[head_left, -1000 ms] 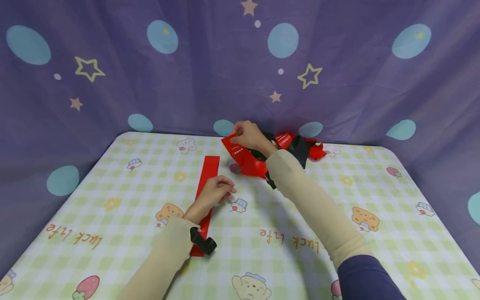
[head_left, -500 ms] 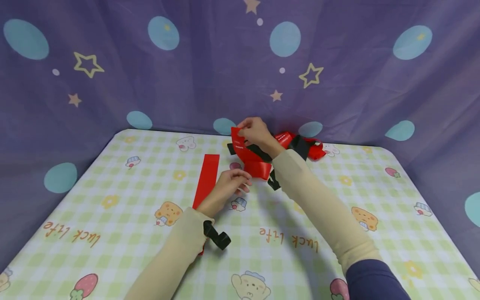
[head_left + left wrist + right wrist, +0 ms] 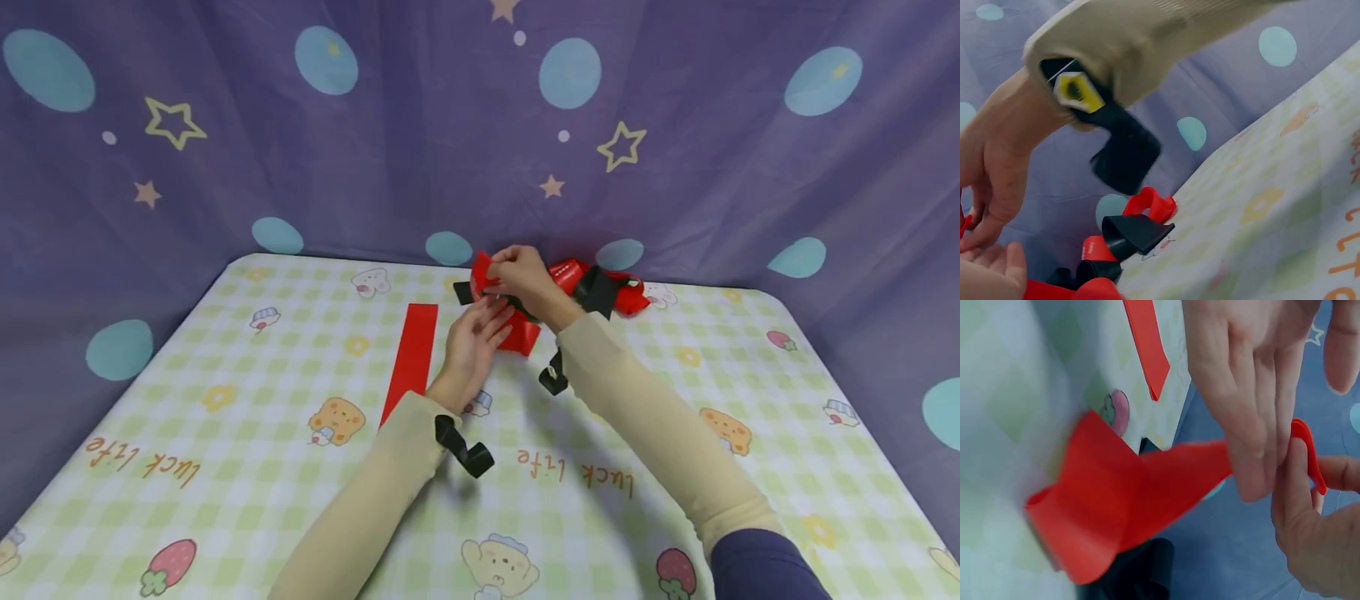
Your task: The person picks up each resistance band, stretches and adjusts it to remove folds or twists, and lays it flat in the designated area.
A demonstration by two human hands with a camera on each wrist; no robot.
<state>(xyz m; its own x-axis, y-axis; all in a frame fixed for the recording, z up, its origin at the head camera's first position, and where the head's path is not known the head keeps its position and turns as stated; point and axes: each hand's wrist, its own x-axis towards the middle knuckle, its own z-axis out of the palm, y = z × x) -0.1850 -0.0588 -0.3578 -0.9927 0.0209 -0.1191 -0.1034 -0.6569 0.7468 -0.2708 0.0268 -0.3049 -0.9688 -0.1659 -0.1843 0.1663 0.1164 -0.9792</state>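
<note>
A red ribbon-like strip (image 3: 517, 335) hangs from my right hand (image 3: 527, 279), which pinches its upper end between thumb and fingers. In the right wrist view the strip (image 3: 1094, 500) curls and folds below; my right hand (image 3: 1329, 540) grips its bent end. My left hand (image 3: 468, 346) lies against the strip just under the right fingertips, its fingers straight and palm turned up; the right wrist view shows that left hand (image 3: 1254, 381) with extended fingers touching the red material. A second red strip (image 3: 412, 354) lies flat on the table, left of my left hand, partly under the sleeve.
Behind my right hand, a heap of red pieces (image 3: 632, 298) and black strips (image 3: 596, 292) lies near the back edge. Black straps hang at both wrists. The checked tablecloth (image 3: 247, 375) meets a purple curtain (image 3: 450, 125) at the back.
My left hand has moved up and right from the flat strip to the held one, its fingers straightening. The held strip's end has been bent in my right hand, which has shifted slightly right.
</note>
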